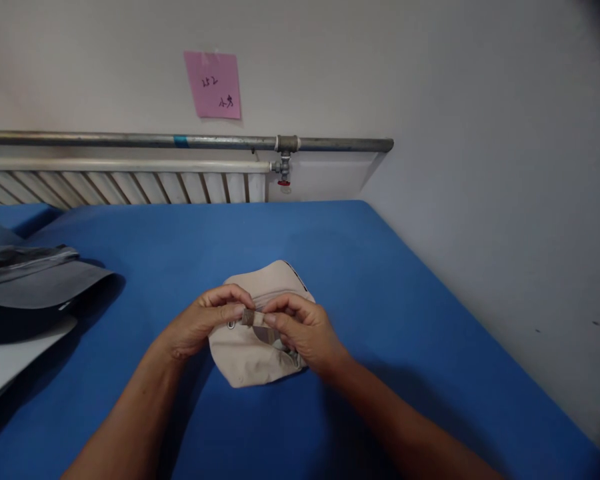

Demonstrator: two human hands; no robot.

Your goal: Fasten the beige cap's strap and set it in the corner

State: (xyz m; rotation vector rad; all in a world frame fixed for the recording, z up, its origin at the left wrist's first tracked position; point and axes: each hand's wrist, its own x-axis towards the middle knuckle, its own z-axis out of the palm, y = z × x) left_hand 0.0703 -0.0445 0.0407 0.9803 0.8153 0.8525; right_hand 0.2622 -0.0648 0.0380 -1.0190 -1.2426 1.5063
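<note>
A beige cap [250, 368] lies on the blue tabletop, its opening and back strap toward me. My left hand [203, 321] is closed, thumb and fingers pinching the strap [253, 318] at its left side, beside a brown patch. From the other side my right hand [305, 328] pinches the same strap between thumb and fingertips, and its lower fingers cover part of the cap's edge. A small metal ring [231, 325] shows near my left thumb. The far part of the cap carries a dark line along its edge.
Several stacked caps [45, 287] in grey, dark and white lie at the left on the blue table [330, 233]. Behind it are a white radiator [145, 187], a metal pipe [130, 140] and a red-handled valve [284, 182]. A pink note [213, 87] hangs on the wall.
</note>
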